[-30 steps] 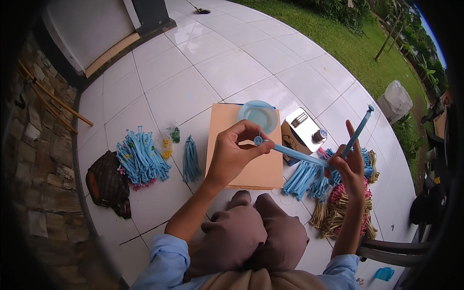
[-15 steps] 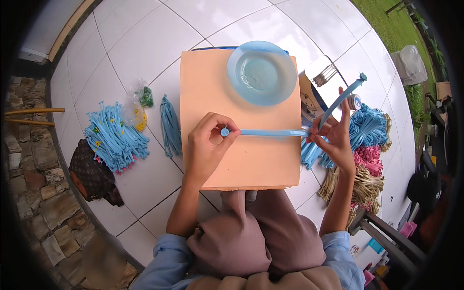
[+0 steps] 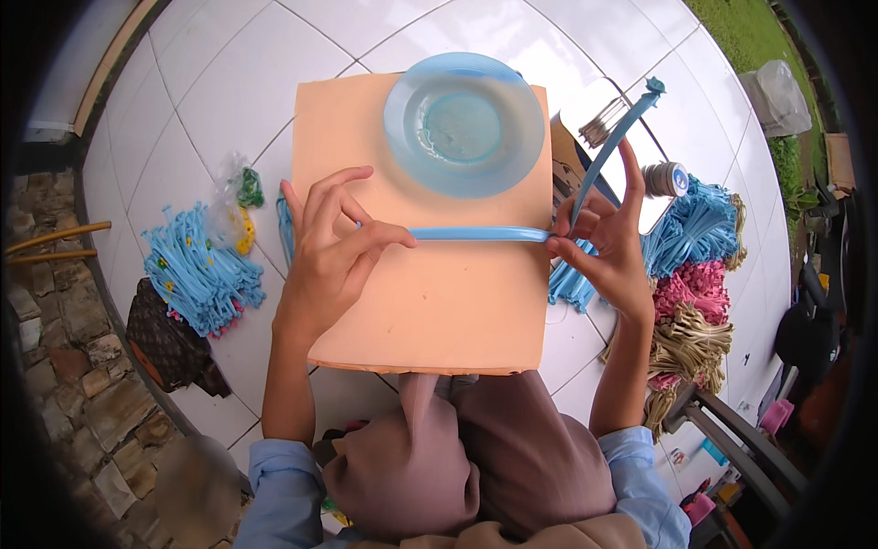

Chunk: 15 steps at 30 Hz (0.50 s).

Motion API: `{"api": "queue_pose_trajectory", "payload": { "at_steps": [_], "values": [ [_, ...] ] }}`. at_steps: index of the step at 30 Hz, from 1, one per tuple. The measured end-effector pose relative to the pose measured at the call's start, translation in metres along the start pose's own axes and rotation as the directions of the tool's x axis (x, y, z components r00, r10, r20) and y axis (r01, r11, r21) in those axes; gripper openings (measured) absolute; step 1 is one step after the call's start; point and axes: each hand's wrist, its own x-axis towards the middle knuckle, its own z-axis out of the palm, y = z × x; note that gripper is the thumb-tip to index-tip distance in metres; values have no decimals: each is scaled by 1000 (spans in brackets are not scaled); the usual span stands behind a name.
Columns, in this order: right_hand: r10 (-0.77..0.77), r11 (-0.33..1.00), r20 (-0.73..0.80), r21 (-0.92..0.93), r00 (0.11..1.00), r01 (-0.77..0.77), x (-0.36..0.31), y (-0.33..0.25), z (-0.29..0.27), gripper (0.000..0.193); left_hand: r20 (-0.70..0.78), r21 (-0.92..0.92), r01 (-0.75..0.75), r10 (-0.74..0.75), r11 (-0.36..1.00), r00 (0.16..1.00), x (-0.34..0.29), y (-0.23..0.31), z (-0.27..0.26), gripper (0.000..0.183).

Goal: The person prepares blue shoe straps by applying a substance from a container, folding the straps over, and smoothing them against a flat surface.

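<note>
A light-blue flexible strip (image 3: 480, 234) is stretched level between my two hands, above a peach-coloured board (image 3: 430, 316) at my knees. My left hand (image 3: 329, 247) pinches its left part between thumb and index finger, the other fingers raised; that end is mostly hidden by the hand. At the board's right edge my right hand (image 3: 608, 240) pinches the strip too. From there its free part rises up and right, ending in a darker blue knobbed tip (image 3: 655, 87). A translucent blue dish (image 3: 400, 128), which looks wet inside, rests on the board's far part.
Bundles of blue strips (image 3: 201, 270), a plastic bag (image 3: 229, 220) and a brown patterned bag (image 3: 174, 339) lie on the left tiles. On the right are blue strips (image 3: 690, 224), pink strips (image 3: 695, 297), beige strips (image 3: 690, 343), a round container (image 3: 665, 179) and a metal rail (image 3: 741, 439).
The left hand has turned and raised its fingers; the strip's round left end, visible before, is now hidden. Both hands still hold the strip. Board and dish sit farther left in view.
</note>
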Motion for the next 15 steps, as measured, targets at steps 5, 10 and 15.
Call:
{"api": "queue_pose_trajectory", "payload": {
  "at_steps": [5, 10, 15],
  "values": [
    [-22, 999, 10, -32, 1000, 22, 5, 4, -5, 103, -10, 16, 39, -39, 999, 999, -4, 5, 8, 24],
    [-36, 998, 36, -55, 999, 38, 10, 3, -10, 102, -2, 26, 64, -64, 998, 998, 3, 9, 4, 24],
    [2, 998, 50, -60, 999, 1, 12, 3, -16, 102, 123, 206, -30, 4, 978, 992, 16, 24, -8, 28]
  ]
}}
